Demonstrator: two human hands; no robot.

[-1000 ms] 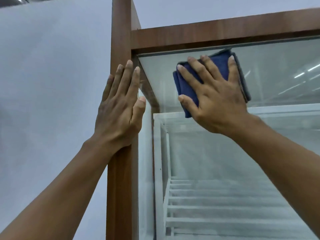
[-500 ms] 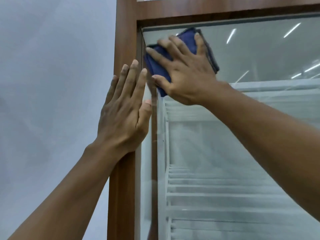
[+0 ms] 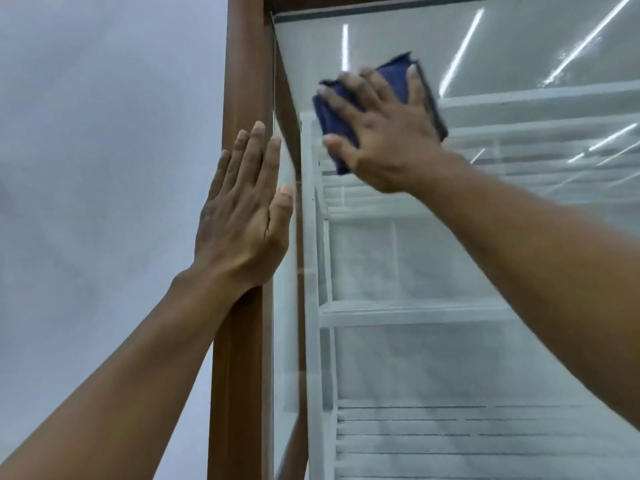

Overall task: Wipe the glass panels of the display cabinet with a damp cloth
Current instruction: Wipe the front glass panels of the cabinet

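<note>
A tall display cabinet with a brown wooden frame (image 3: pixel 242 81) and a large front glass panel (image 3: pixel 450 271) fills the right of the view. My right hand (image 3: pixel 384 133) presses a folded dark blue cloth (image 3: pixel 398 84) flat against the upper left part of the glass, fingers spread over it. My left hand (image 3: pixel 242 209) lies flat with straight fingers on the wooden corner post, below and left of the cloth. Most of the cloth is hidden under my right hand.
White wire shelves (image 3: pixel 415 313) show behind the glass. Ceiling lights (image 3: pixel 460 50) reflect in the upper panel. A plain grey-white wall (image 3: pixel 104 168) lies left of the cabinet. The narrow side glass (image 3: pixel 285 341) runs beside the post.
My right hand slid the cloth left to the top corner of the glass, then back right and a little lower. My left hand stayed flat on the post.
</note>
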